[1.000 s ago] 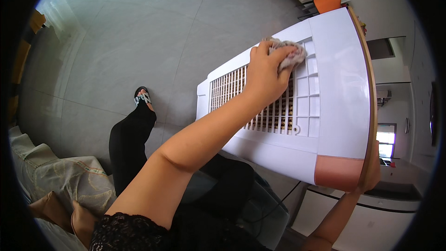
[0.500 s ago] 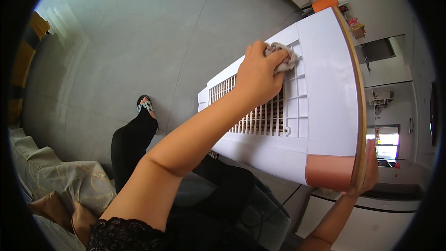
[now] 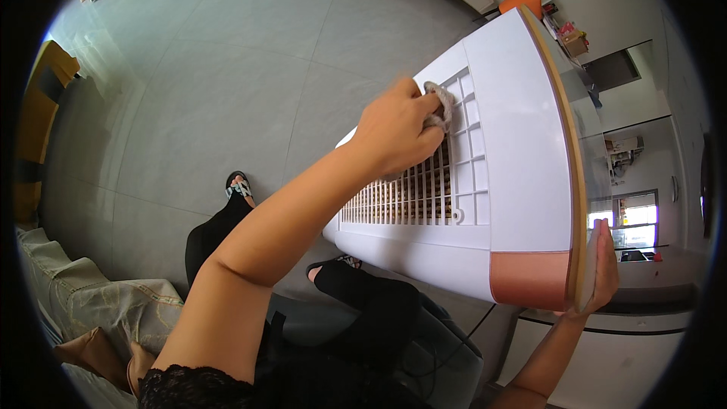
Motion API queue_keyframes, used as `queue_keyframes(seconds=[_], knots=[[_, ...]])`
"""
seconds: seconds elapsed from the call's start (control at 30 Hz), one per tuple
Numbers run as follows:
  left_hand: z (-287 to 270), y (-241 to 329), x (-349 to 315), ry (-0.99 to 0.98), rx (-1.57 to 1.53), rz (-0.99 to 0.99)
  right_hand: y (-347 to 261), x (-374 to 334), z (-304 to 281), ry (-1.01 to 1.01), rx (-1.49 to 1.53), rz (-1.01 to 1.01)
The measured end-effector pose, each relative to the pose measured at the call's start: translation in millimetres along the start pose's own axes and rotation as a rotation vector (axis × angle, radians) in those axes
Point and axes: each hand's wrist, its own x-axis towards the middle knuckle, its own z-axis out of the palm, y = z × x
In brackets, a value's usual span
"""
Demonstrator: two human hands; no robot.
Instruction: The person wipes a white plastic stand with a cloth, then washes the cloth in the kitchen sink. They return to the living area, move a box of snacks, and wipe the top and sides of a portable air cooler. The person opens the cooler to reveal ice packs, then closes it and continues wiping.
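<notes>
A large white appliance [image 3: 526,151] with a slatted grille [image 3: 405,201] stands tilted in front of me, to the right. It has a wood-coloured edge strip and a copper-brown corner panel [image 3: 528,276]. My left hand [image 3: 397,125] is closed on a crumpled grey cloth [image 3: 441,106], pressed against the upper part of the grille frame. Brownish ribbed material shows behind the slats. At the lower right corner, my right hand [image 3: 602,276] grips the appliance, its fingers straight along the glossy far side. Part of that hand is hidden behind the edge.
My sandalled foot [image 3: 239,184] rests on the grey tiled floor [image 3: 219,68]. A dark grey seat [image 3: 454,360] and a thin cable lie below the appliance. Light fabric [image 3: 106,307] covers furniture at the left. An orange chair [image 3: 521,0] is beyond the appliance.
My left hand has moved left and slightly down along the grille with the cloth. The appliance appears a little further left in view. My right hand keeps its hold at the corner.
</notes>
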Motion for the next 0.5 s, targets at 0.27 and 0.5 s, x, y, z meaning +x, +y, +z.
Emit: queue_keyframes(seconds=[0.27, 0.5], knots=[[-5.7, 17.4, 22.5, 0.155, 0.150, 0.121, 5.9, -1.5, 1.7, 0.018, 0.054, 0.006], [-8.0, 0.8, 23.3, 0.075, 0.031, 0.336, 11.4, -6.7, -2.3, -0.003, 0.062, -0.003]])
